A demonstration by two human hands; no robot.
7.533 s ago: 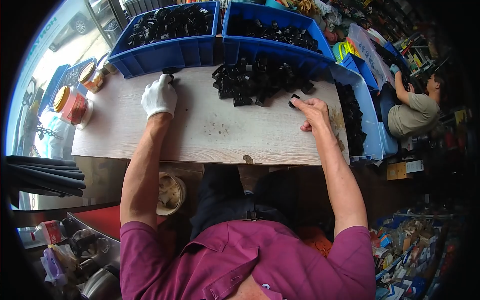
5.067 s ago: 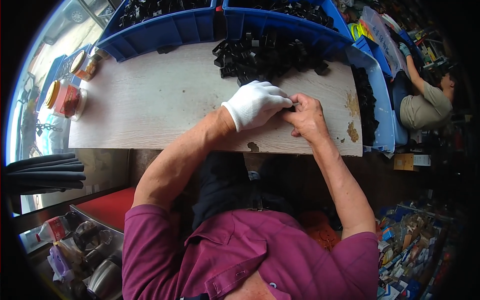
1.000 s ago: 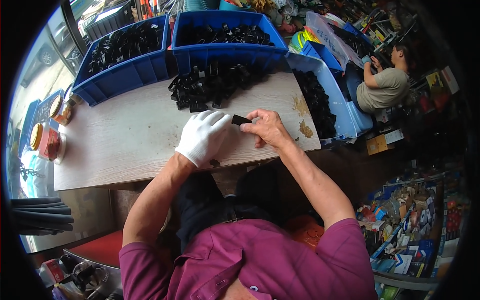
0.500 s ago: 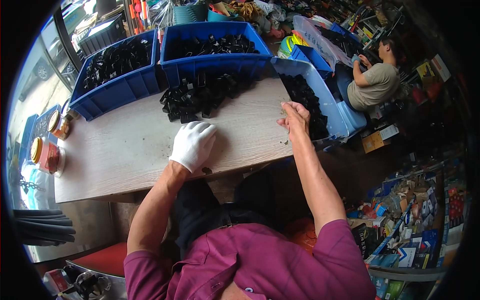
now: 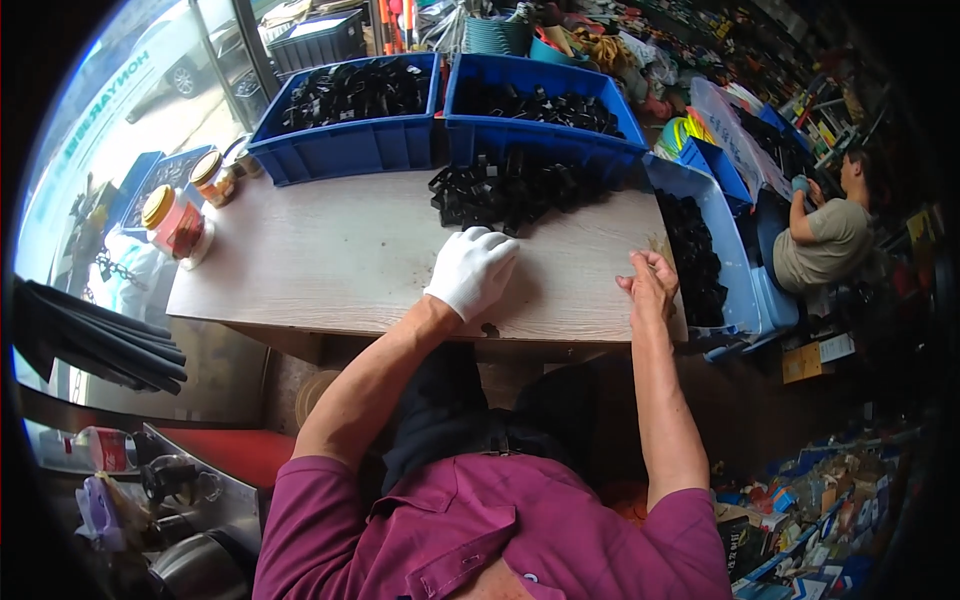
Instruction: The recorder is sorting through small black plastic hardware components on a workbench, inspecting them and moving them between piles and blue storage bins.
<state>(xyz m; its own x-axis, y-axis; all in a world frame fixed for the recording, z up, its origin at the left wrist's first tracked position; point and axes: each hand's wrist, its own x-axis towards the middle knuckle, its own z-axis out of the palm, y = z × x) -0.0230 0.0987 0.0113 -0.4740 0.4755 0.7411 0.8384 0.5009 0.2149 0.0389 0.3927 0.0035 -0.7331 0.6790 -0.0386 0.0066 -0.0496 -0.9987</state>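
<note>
My left hand (image 5: 472, 273), in a white knit glove, rests on the wood-grain tabletop (image 5: 320, 270) just in front of a heap of small black clip-like pieces (image 5: 505, 195). Its fingers are curled under, and whatever they hold is hidden. Bare and half curled, my right hand (image 5: 652, 281) is over the table's right end, beside a light-blue bin (image 5: 735, 260) of similar black pieces. A small gap separates its thumb from its forefinger, with nothing visible between them.
Two dark-blue crates (image 5: 345, 150) of black pieces line the far edge. Lidded jars (image 5: 178, 228) stand at the left end. Dark tubes (image 5: 100, 335) project at the left. Another person (image 5: 825, 240) sits beyond the bin. Crowded goods (image 5: 820, 510) fill the lower right.
The view has turned left, so the table and crates appear farther right. My right hand's fingers, stretched out before, are more curled. My left hand remains near the heap.
</note>
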